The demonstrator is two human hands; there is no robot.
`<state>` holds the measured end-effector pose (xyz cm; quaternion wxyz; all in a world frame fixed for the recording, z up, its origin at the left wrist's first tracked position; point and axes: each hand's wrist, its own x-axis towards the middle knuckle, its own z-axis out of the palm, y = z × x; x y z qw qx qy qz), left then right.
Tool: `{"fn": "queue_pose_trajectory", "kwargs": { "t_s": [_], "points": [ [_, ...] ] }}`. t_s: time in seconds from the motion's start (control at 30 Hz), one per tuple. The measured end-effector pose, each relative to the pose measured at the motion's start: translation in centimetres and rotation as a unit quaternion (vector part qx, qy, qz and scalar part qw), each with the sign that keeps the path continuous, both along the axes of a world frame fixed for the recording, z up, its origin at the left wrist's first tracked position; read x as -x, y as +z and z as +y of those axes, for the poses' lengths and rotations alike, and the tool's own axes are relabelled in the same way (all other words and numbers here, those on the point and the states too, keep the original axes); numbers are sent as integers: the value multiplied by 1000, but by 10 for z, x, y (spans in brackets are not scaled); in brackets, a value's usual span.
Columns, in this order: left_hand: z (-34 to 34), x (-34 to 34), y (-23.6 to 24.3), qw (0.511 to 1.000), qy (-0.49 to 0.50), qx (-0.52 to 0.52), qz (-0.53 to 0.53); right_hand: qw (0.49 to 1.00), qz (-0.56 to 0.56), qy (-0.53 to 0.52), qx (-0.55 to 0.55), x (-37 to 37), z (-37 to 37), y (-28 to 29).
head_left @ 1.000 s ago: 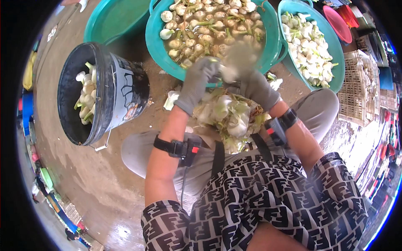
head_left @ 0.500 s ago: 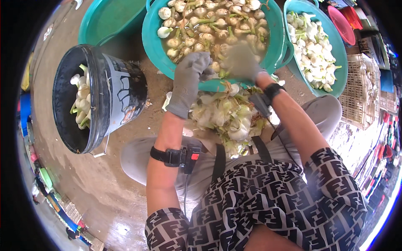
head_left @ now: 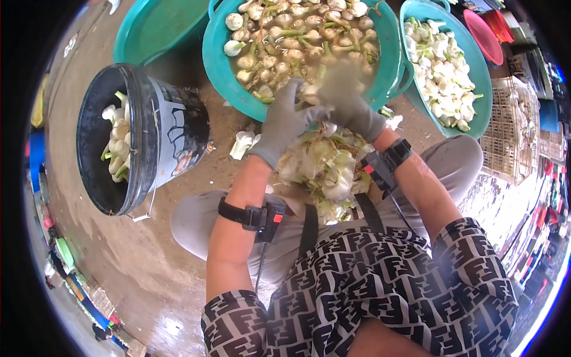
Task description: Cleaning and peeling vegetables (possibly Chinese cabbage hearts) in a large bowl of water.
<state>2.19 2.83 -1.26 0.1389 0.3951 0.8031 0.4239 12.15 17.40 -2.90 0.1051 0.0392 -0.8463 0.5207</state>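
Both my hands wear grey gloves and are at the near rim of a green tub (head_left: pixel 233 88). Muddy water fills the tub, with many fresh garlic bulbs (head_left: pixel 295 55) and short green stems in it. My left hand (head_left: pixel 288 122) has its thumb and forefinger apart, and I see nothing held in it. Close beside it, my right hand (head_left: pixel 352 107) points inward, nearly touching the left. A hazy blur covers its fingers, so whatever they hold is hidden. Below both hands lies a heap of pale, peeled garlic skins (head_left: pixel 333 172), between my knees.
At the left a black bucket (head_left: pixel 140 160) lies tilted, with white garlic bulbs (head_left: pixel 119 140) inside. Another green tub (head_left: pixel 483 113) at the right holds many whitish bulbs (head_left: pixel 443 77). A green basin (head_left: pixel 156 30), a pink basin (head_left: pixel 483 37) and a plastic crate (head_left: pixel 504 134) stand around.
My left hand has moved right and slightly down, and its bunched fingers have spread. My right hand has come back toward me and nearer the left.
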Motion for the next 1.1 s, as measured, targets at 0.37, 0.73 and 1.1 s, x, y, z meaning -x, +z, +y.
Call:
{"fn": "queue_pose_trajectory", "kwargs": {
  "t_s": [0.37,0.73,1.1],
  "points": [
    [0,-7,17,997,-76,19,23,933,-103,-199,281,-4,-13,30],
    [-1,-9,17,991,-77,-66,-93,981,22,-136,-139,-19,1,11],
    [-4,-2,6,834,-28,-166,-526,963,-120,-145,192,-18,-9,26]
  ]
}}
